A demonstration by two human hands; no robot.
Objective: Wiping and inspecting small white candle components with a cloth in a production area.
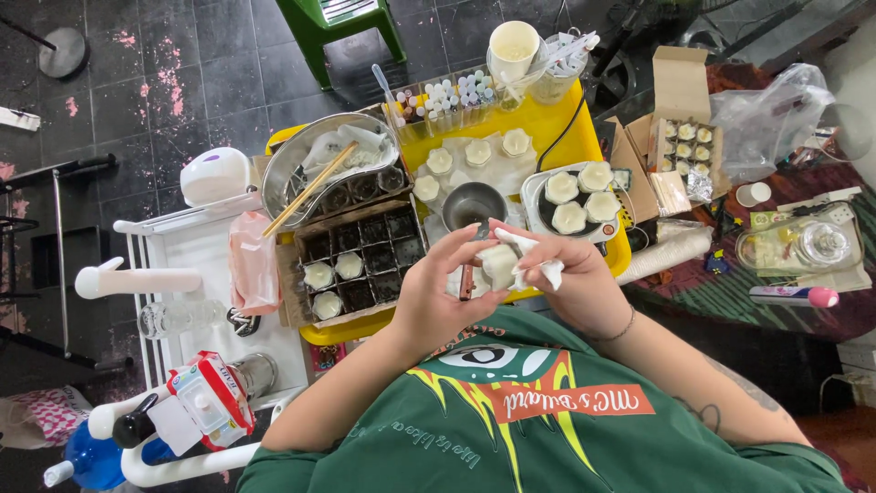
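Fingers (456, 246) of the left hand (438, 292) curl around a small pale candle (500, 265), thumb and fingertips pinching its side; the right hand (575, 283) presses a white tissue (534, 256) against the candle, fingers bent and close together. Both wrists are cocked inward, forearms meeting in a V over the green shirt (547, 420), just off the near edge of the yellow tray (547, 123).

On that tray, from largest: a divided cardboard crate (360, 260) at the near left corner holds dark cells, three of them with white candles. Behind it at the left edge lies a steel bowl (315, 169) with chopsticks (310, 190) slanting across it. A round dark plate (579, 205) at the right edge carries three white candles. A small metal pot (473, 203) stands mid-tray, just beyond the hands, with its handle running under the fingers. Along the far edge stands a clear box of small tubes (447, 96) and a paper cup (513, 50).

Right of the tray, an open carton (684, 137) shows rows of little candles. To the left, a white rack (196, 246) carries a glass jar (178, 318).
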